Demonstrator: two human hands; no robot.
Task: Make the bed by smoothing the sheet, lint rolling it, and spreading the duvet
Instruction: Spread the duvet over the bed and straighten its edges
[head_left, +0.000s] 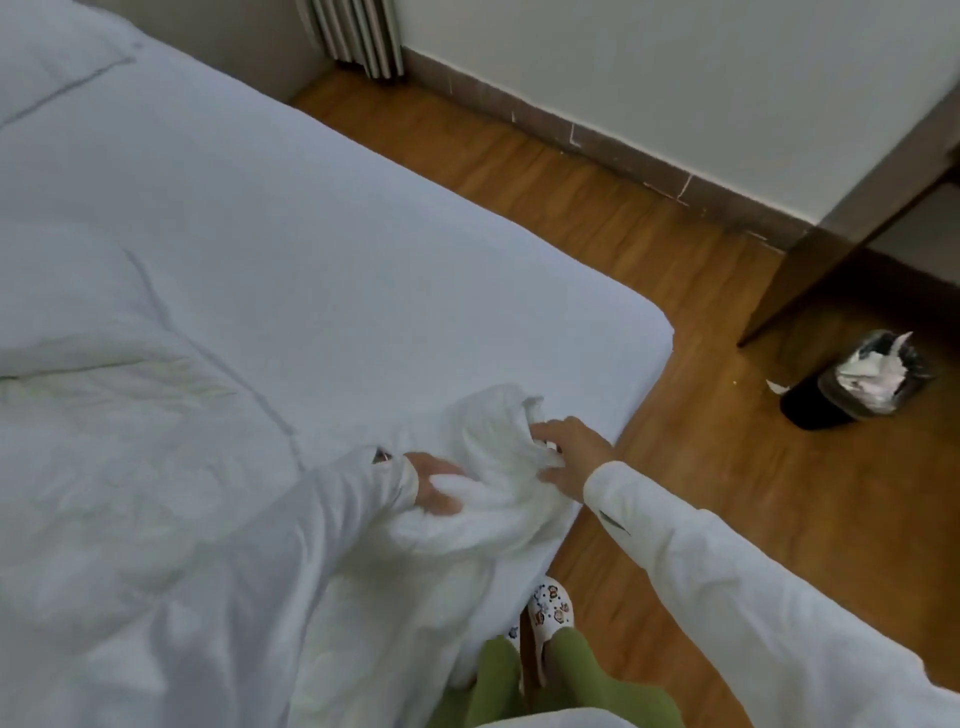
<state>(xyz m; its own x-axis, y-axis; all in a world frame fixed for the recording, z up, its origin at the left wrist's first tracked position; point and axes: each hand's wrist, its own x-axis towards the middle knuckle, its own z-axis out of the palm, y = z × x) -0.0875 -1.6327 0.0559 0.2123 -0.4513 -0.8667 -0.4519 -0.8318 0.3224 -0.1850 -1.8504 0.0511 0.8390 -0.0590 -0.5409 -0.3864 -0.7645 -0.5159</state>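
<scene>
- A broad stretch of smooth sheet (322, 249) fills the centre of the frame, flat and open from the pillow (47, 57) at upper left down to the mattress corner at centre right.
- A rumpled duvet (130, 467) heaps over the left and lower left, its bunched corner rising at lower centre, where the left hand (434, 486) and right hand (569, 457) take up the space.
- Bare wooden floor (701, 364) runs along the bed's right side.
- On that floor at right stand a dark table leg (831, 249) and a lined bin (857, 384).
- A radiator (358, 36) blocks the top centre wall.
</scene>
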